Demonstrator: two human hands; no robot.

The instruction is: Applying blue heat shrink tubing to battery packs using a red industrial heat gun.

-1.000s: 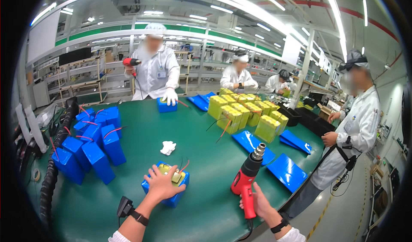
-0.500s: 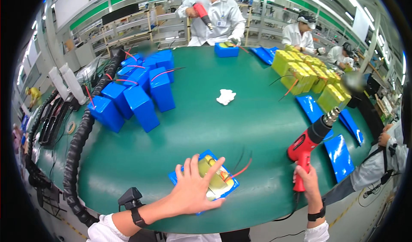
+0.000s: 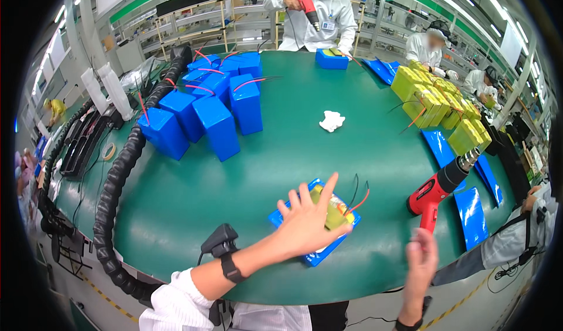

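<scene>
My left hand (image 3: 309,221) lies spread over a battery pack (image 3: 321,256) in blue shrink wrap, near the table's front edge. Its fingers are stretched apart, and the palm hides much of the pack. The pack's uncovered end is yellow-green, with a red and a black wire sticking out to the right. At the right, a red and black heat gun (image 3: 434,193) points its metal nozzle away from me. My right hand (image 3: 421,260) is at the lower end of its handle, fingers blurred; whether they grip it is unclear.
Several blue-wrapped packs (image 3: 214,125) stand at the left beside a thick black hose (image 3: 117,202). Yellow-green packs (image 3: 425,102) and blue sleeves (image 3: 471,218) lie at the right. Crumpled white tissue (image 3: 332,121) sits mid-table. Across the table, a person (image 3: 316,14) holds another heat gun.
My view has shifted, moving the table's things rightward and up in the picture. My right hand has slipped down the heat gun's handle. My left hand stays spread on the pack.
</scene>
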